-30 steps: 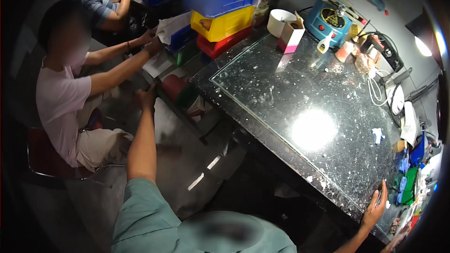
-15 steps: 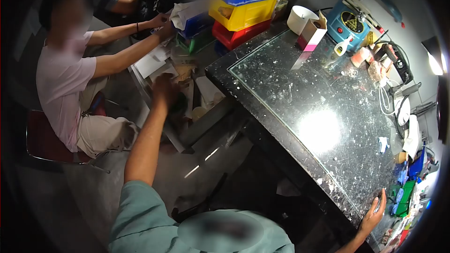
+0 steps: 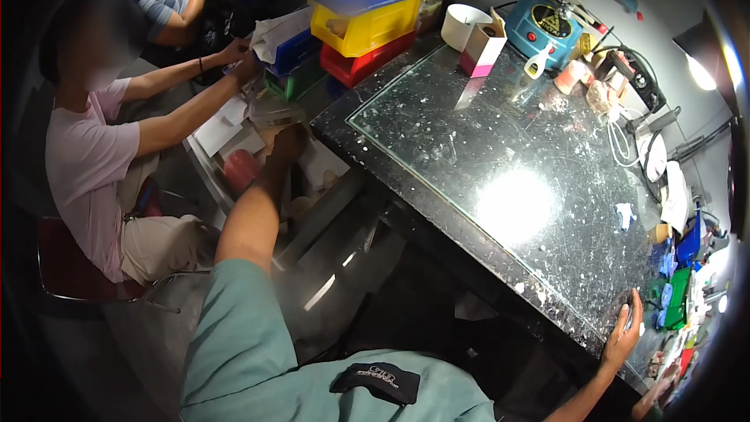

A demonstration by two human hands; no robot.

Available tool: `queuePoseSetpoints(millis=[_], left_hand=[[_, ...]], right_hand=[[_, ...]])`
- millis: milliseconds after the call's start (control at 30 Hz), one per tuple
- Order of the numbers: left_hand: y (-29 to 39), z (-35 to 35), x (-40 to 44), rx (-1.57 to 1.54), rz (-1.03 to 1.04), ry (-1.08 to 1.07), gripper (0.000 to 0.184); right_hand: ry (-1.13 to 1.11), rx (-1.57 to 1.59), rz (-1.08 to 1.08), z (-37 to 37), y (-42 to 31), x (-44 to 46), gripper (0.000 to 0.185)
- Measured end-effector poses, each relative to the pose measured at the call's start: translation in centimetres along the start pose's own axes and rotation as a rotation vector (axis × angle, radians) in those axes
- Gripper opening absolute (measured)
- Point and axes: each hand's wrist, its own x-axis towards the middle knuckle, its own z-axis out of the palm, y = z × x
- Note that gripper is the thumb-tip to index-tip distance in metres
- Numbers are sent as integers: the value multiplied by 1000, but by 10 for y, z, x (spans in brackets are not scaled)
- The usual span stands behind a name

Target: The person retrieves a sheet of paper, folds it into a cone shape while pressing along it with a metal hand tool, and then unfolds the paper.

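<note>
My left arm stretches forward over an open drawer (image 3: 316, 219) left of the black table. My left hand (image 3: 291, 143) is inside it, among papers and cardboard pieces; its fingers are dark and hard to make out. A red round object (image 3: 241, 169) lies in the drawer beside my forearm. At the lower right, my right hand (image 3: 623, 332) rests at the edge of the black table (image 3: 437, 148), fingers stretched out and holding nothing.
A seated co-worker (image 3: 90, 164) reaches toward stacked blue, yellow (image 3: 366, 27) and red bins. Another person (image 3: 160, 4) sits behind. A pink-white box (image 3: 484, 48), white bowl (image 3: 462, 25) and blue machine (image 3: 544, 27) stand at the table's back.
The drawer's contents have come into view. My left hand has moved forward into the drawer, and the red round object now shows left of my forearm. My right hand stays at the table edge.
</note>
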Motion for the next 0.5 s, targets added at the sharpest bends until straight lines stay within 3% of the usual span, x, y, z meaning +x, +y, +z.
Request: queuePoseSetpoints(millis=[67, 167, 267, 333, 500], left_hand=[[-26, 24, 2, -169, 65, 121, 26], [-45, 8, 13, 158, 271, -176, 27], [-43, -11, 20, 374, 331, -255, 26], [-49, -15, 23, 235, 226, -324, 24], [-55, -20, 33, 317, 337, -454, 22]], right_hand=[[12, 10, 6, 1, -2, 0, 39], [9, -7, 2, 2, 2, 2, 39], [4, -8, 2, 1, 0, 2, 39], [8, 2, 2, 1, -1, 3, 39], [9, 12, 6, 1, 1, 2, 39]])
